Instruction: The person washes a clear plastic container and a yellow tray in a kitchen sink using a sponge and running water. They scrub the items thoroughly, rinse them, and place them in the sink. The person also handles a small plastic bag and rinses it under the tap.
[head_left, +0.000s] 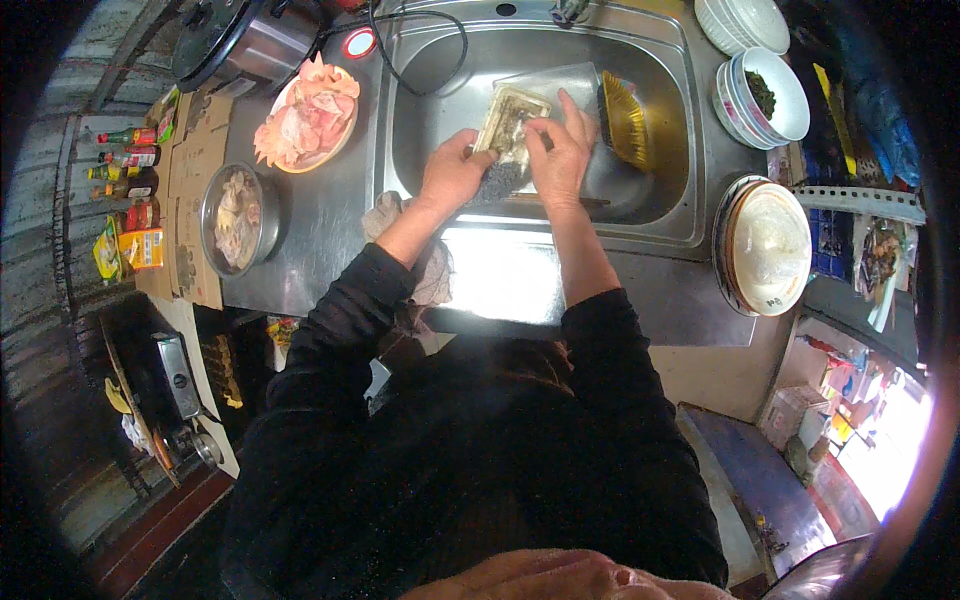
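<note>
My left hand (454, 172) grips the near left corner of a small rectangular tray (516, 112), pale and stained dark inside, tilted over a stainless steel sink (442, 67). At the tray's right side, my right hand (559, 154) has its thumb and index finger close together at the inner edge; whether they pinch something is unclear. Beneath the hands lies a dark grey mesh-like scouring pad (499, 182). A clear plastic container (589, 75) sits behind the tray in the basin. Right of my right hand stands a yellow-bristled brush (626, 124). Thin brown sticks (596, 201) lie near the basin's front.
Left of the sink are a plate of raw meat (311, 116), a metal bowl of meat pieces (238, 221) and a large pot (262, 45). Stacked bowls (787, 112) and plates (772, 247) stand on the right. A crumpled cloth (431, 277) hangs over the front edge.
</note>
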